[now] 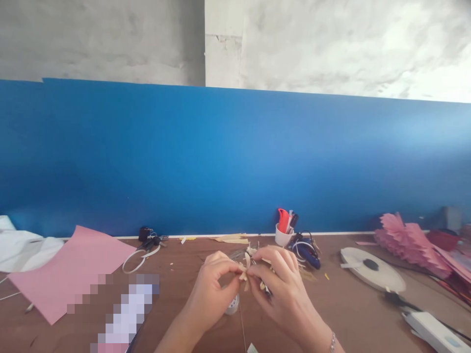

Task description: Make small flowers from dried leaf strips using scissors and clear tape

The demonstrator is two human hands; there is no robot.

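Both hands meet over the middle of the brown table. My left hand [218,282] pinches a small cream flower-like piece [243,275] between thumb and forefinger. From the other side my right hand [279,279] grips the same piece with its fingertips. Narrow petal-like strips stick out of it, and its material is hard to make out. Below, a thin stick-like line runs toward the table's near edge; whether it joins the piece is hidden. A small round white container [232,306] shows partly behind my left hand. Dry pale scraps [235,239] lie just beyond the hands.
A white cup [284,235] of pens and a red-handled tool stands by the blue partition [221,162], near a dark blue tool [307,254]. Pink paper [75,269] lies left; a white tape roll [371,269], power strip [437,331] and pleated pink paper [408,240] lie right.
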